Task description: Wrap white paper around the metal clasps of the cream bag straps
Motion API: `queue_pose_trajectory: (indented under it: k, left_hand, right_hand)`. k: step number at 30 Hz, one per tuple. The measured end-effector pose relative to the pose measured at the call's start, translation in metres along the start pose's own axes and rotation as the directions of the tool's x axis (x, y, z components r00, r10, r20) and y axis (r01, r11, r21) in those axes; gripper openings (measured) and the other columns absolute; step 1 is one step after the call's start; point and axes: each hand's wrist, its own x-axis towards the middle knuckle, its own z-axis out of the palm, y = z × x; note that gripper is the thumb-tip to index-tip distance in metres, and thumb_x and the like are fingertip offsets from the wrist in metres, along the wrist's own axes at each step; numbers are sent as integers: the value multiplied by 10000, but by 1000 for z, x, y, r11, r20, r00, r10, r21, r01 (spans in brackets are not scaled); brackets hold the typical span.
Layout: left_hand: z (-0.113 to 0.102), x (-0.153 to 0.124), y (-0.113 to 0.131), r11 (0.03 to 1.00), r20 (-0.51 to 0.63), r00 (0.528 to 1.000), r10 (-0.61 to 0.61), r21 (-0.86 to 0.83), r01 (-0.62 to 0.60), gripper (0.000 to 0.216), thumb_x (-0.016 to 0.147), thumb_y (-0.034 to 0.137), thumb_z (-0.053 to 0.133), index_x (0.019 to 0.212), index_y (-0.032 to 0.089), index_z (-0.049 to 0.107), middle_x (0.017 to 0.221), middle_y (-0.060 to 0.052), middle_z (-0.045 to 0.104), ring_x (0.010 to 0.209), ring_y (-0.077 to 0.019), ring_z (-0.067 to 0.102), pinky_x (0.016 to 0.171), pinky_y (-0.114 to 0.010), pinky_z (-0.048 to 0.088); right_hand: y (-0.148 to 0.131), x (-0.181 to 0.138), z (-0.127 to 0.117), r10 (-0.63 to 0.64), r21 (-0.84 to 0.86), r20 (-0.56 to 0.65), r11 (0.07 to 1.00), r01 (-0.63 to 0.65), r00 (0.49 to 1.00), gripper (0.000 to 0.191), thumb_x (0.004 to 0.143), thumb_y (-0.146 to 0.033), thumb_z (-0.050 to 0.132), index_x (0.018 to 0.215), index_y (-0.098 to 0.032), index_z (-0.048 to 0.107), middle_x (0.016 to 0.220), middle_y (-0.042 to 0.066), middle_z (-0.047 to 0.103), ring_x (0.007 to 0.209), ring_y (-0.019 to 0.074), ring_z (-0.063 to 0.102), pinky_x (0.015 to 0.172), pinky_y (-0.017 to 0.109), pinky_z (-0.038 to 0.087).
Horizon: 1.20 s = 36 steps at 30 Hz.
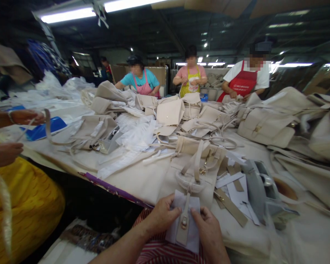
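Note:
Just past the table's near edge, my left hand (165, 214) pinches the left side of a small white sheet (191, 245). My right hand (207, 227) grips the same sheet on its right side, thumb on top. Between my thumbs a narrow beige strap tab (182, 236) with a gold-coloured metal fitting lies over the sheet. The tab runs up toward a beige handbag (176, 170) on the table. A white-wrapped handle (181, 180) rests on the bag's front, and gold-coloured clasps hang from its straps. My fingertips behind the sheet are hidden.
Beside the bag at right are a grey tape dispenser (254, 187) and loose beige and white strips (235, 212). Beige bags (266, 124) are heaped across the table. At left, a co-worker's hands (30, 117) hold a strap. Three people work across the table.

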Motion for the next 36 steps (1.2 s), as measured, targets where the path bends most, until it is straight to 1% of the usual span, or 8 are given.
queue_pose_trajectory:
  k: [5, 9, 14, 20, 26, 30, 33, 36]
  left_hand:
    - [0, -7, 3, 997, -18, 1000, -24, 72, 25, 204, 755, 204, 511, 927, 148, 605, 849, -1, 642, 822, -171, 571, 731, -242, 438]
    - [1, -6, 0, 999, -12, 999, -36, 31, 36, 194, 791, 279, 514, 912, 151, 594, 816, 3, 624, 781, -158, 551, 688, -228, 423]
    - [3, 3, -3, 999, -126, 992, -31, 29, 35, 354, 854, 427, 429, 759, 132, 600, 707, -3, 573, 685, -141, 495, 637, -232, 391]
    - [3, 3, 0, 992, -270, 963, 15, 122, 19, 367, 853, 422, 428, 672, 143, 582, 692, -7, 538, 696, -148, 487, 655, -242, 386]
    - [3, 3, 0, 996, -167, 985, -36, -82, 23, 263, 798, 367, 542, 924, 151, 622, 856, -17, 645, 811, -173, 563, 738, -251, 437]
    - [5, 2, 5, 1000, -219, 976, -17, 19, 21, 181, 774, 285, 556, 882, 157, 625, 830, -15, 656, 807, -174, 577, 733, -246, 439]
    - [8, -1, 12, 989, -252, 967, 19, 148, 19, 151, 775, 253, 537, 858, 174, 635, 761, -1, 646, 723, -154, 570, 674, -235, 428]
    - [13, -6, 16, 961, -253, 966, 56, 277, 17, 169, 753, 226, 545, 886, 192, 644, 719, 7, 632, 663, -142, 554, 635, -234, 411]
  right_hand:
    - [3, -4, -2, -63, -78, -48, 995, 59, 997, 336, 614, -499, 671, 636, -190, 543, 549, -26, 600, 541, 139, 534, 473, 224, 421]
    - [2, -7, -2, -20, 50, 12, 999, 19, 1000, 384, 586, -479, 693, 797, -176, 588, 696, 17, 678, 653, 197, 611, 570, 277, 494]
    - [2, -5, -1, -30, 83, -1, 996, 30, 1000, 376, 575, -463, 704, 770, -170, 573, 670, 23, 677, 634, 191, 609, 573, 279, 494]
    - [2, -2, -2, 18, 113, 6, 993, -18, 1000, 395, 594, -485, 689, 807, -185, 545, 571, -1, 649, 526, 174, 580, 483, 261, 455]
    - [5, -2, -2, -13, 62, 45, 998, 10, 999, 378, 641, -500, 661, 818, -181, 562, 651, 21, 672, 581, 185, 597, 533, 281, 477]
    - [5, -2, -3, -75, -40, 2, 996, 75, 997, 349, 657, -495, 643, 797, -183, 576, 688, 9, 659, 648, 185, 593, 613, 282, 485]
    - [0, -5, -3, -137, -146, -38, 981, 130, 990, 336, 665, -496, 633, 788, -185, 602, 687, 8, 656, 665, 188, 589, 612, 267, 472]
    - [-5, -10, -1, -176, -185, -66, 969, 162, 982, 345, 638, -508, 654, 768, -190, 627, 681, 16, 666, 663, 195, 596, 597, 261, 467]
